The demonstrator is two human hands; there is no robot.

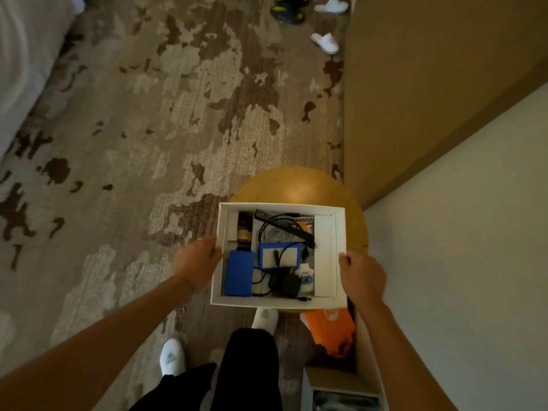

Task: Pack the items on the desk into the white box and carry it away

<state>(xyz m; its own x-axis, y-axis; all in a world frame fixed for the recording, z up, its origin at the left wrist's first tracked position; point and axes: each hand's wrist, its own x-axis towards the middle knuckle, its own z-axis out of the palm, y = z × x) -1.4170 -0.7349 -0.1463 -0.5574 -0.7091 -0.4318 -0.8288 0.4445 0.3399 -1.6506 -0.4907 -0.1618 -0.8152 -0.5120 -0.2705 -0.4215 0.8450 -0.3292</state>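
So the white box (330,253) is already packed and off the desk, held out in front of the person at about waist height, over the patterned carpet (133,129). Inside it I can make out a blue case (239,272) at the near left, a blue-edged pouch (279,255) in the middle, a black adapter (285,285) with cables near the front wall, and a dark bottle (245,229) at the far left. Looks like the carry-away step to me; next move just calls for keeping the box level while walking. Left hand (195,259) grips the box's left wall, right hand (362,272) grips the right wall, fingers wrapped on the sides, both arms stretched forward. A yellow round stool (296,185) sits right behind the box, orange bag (329,327) below it.
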